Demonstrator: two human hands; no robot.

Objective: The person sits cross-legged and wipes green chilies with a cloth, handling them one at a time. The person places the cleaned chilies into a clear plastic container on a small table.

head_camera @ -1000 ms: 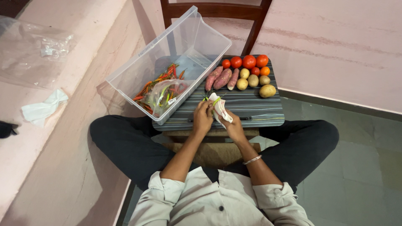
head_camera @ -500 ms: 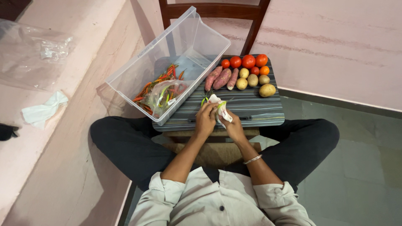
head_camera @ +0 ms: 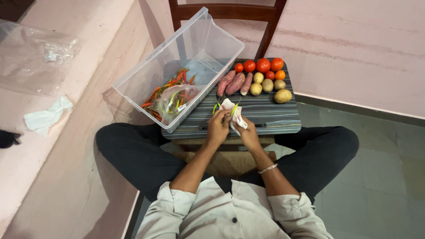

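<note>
Against the pink wall, a striped lap table (head_camera: pixel 265 116) sits over the seated person's crossed legs, bearing a clear plastic bin (head_camera: pixel 177 66) of chillies, sweet potatoes (head_camera: pixel 234 82), potatoes (head_camera: pixel 282 95) and tomatoes (head_camera: pixel 263 65). At the table's near edge the left hand (head_camera: pixel 218 127) and right hand (head_camera: pixel 249 134) meet, fingers curled closed on a white cloth (head_camera: pixel 235 114) wrapped about green chillies (head_camera: pixel 233 109). Cloth looks soft and light; chillies seem slim and likely snap easily, best pinched near the stem.
</note>
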